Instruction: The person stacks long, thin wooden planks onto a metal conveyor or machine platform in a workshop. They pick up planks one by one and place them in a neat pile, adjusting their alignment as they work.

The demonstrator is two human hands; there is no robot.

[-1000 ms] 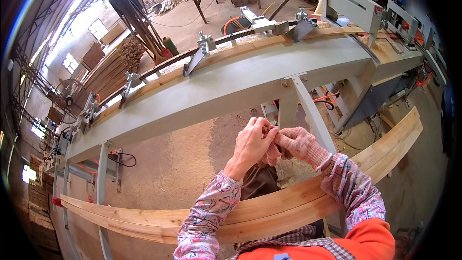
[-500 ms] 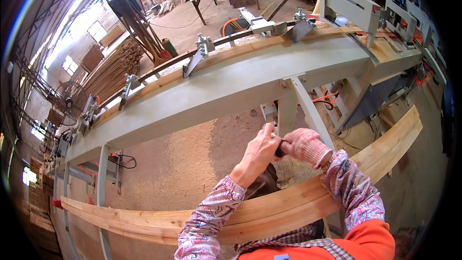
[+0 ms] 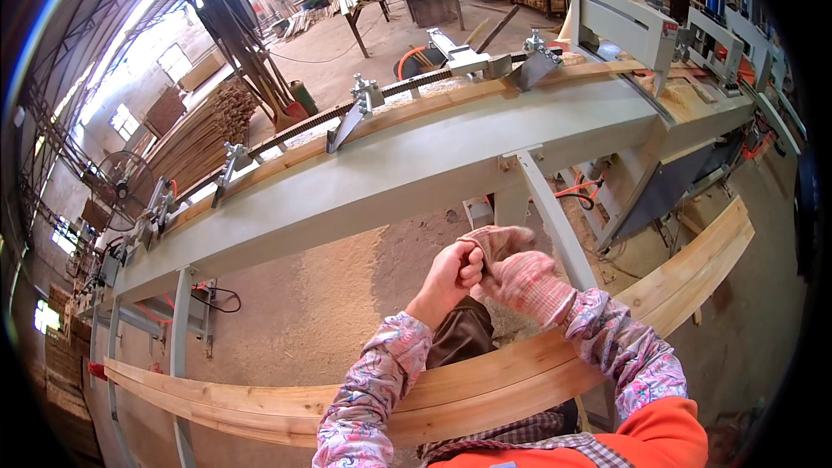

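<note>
both forearms are raised at chest height, the bare left hand (image 3: 452,276) fisted against the gloved right hand (image 3: 520,276), fingers curled.

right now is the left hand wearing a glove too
No, the left hand is bare and pinches the fingertips of the pink knit glove on the right hand.

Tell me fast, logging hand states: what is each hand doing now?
Left hand: bare, closed, pinching the knit glove at its fingertip end.
Right hand: inside the glove; open or closed cannot be told.
</note>
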